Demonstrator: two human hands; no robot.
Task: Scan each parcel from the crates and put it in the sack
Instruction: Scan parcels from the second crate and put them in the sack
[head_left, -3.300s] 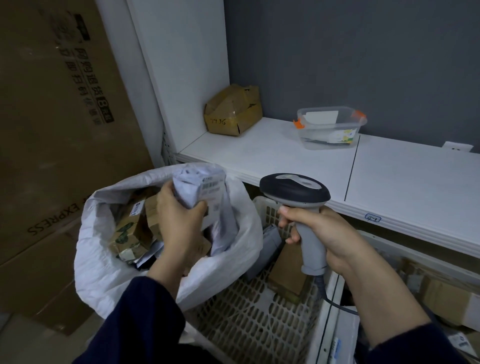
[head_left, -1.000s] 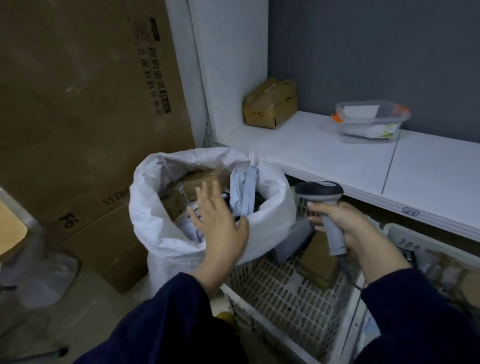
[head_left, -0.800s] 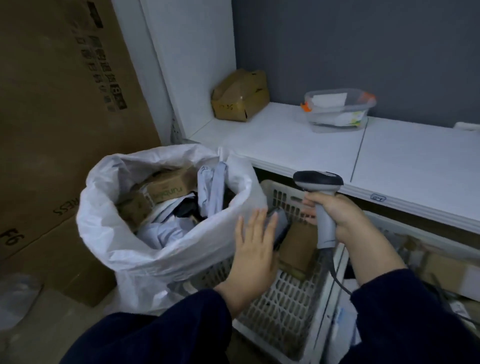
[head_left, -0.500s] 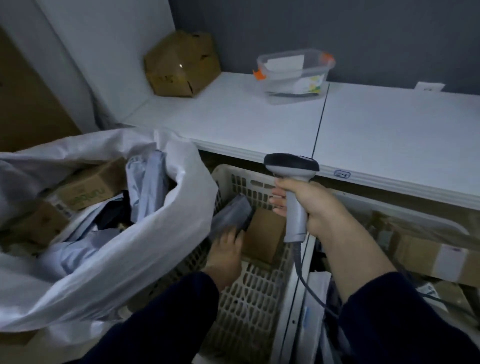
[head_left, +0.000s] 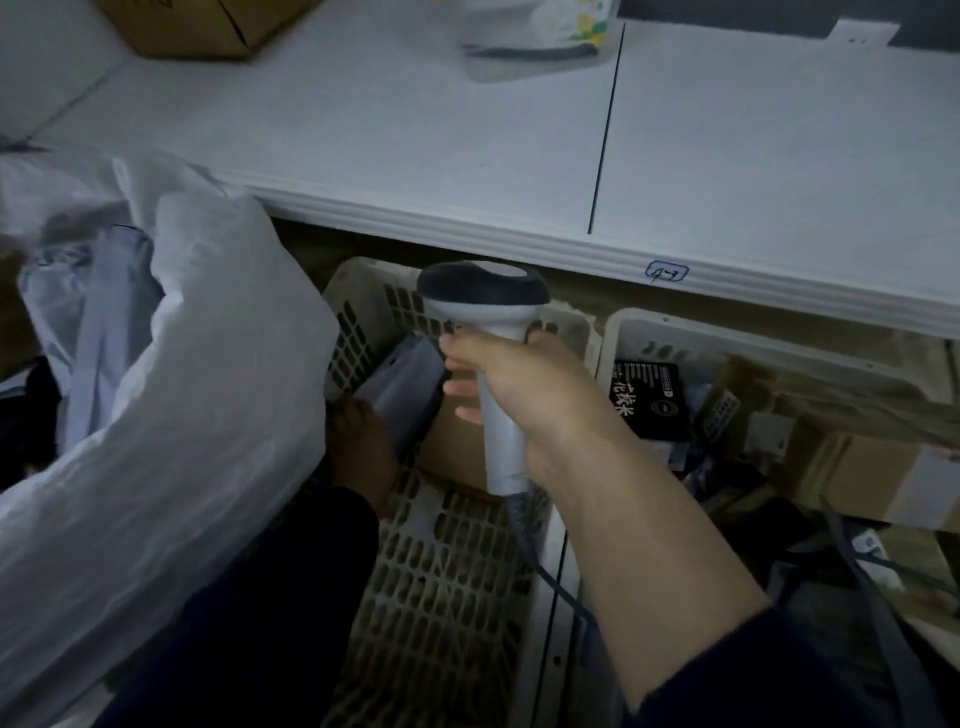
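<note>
Grey mailer (head_left: 402, 395) at the crate's (head_left: 447, 571) far-left corner looks soft, light; left hand (head_left: 363, 447) touches it, grip unclear. Right hand (head_left: 524, 395) clasps scanner (head_left: 488, 332).

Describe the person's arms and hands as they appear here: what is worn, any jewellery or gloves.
Both arms wear dark navy long sleeves. The right sleeve is pushed up, leaving the forearm bare; the left sleeve reaches the wrist. The right hand is bare, with no glove, ring or watch visible. The left hand is also ungloved, but it lies in shadow and its fingers are partly hidden.
</note>
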